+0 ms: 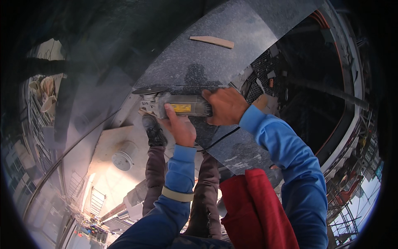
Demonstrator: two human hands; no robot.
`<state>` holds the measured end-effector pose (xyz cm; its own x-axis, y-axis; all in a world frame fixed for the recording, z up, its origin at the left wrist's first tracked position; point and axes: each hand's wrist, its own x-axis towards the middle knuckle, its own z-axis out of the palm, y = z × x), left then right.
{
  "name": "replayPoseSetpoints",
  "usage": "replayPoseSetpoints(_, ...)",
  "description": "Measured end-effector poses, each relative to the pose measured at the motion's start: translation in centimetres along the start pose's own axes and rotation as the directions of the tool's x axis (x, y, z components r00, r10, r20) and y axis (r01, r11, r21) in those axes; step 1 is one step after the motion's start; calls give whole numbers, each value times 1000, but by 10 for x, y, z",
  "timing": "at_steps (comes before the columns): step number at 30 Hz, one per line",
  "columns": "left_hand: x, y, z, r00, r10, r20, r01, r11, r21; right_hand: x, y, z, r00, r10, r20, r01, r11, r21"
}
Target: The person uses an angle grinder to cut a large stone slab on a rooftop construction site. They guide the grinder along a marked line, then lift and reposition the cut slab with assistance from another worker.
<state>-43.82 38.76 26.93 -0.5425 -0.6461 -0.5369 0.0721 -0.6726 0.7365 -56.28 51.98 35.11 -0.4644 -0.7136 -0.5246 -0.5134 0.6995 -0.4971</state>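
The left grip (181, 128) is clamped on the front part of a long grey hand grinder with a yellow label (195, 101). The right grip (228, 106) is wrapped tight around its back end. So the grinder lies sideways, held by both grips. Its thin, round, dark disc (148, 90) pokes out ahead and left of the left grip, close to a straight dark line at the near side of a big speckled grey stone slab (174, 62). I cannot tell if disc and slab touch. The slab spreads wide and flat ahead of both grips. A thin light-brown piece of wood (213, 42) lies on it, well ahead of them. Right of the right grip, past the slab's slanting edge, is a dark hollow (315, 83). A black cord (224, 136) bends below the right grip. A dark shoe (154, 132) is near the left grip, on its left. A round white bucket (122, 159) stands farther left and lower.
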Motion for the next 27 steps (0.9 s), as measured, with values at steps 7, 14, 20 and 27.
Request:
replayPoseSetpoints(7, 1, -4, -5, 1000, -19, -11, 19, 1000, 18, 0, 1, 2, 1000, -10, -11, 10, 1000, 1)
replayPoseSetpoints(14, 6, -4, -9, 1000, -22, 6, 22, 999, 30, 3, 5, 9, 998, -45, -46, 45, 999, 7)
replayPoseSetpoints(20, 1, 0, -4, 999, -38, -8, 38, 999, 18, 2, 1, 4, 1000, -21, -12, 20, 1000, -17)
replayPoseSetpoints(27, -4, 2, 1, 998, -49, -27, 49, 999, 11, -5, -3, -5, 999, 19, 36, -18, 999, -39)
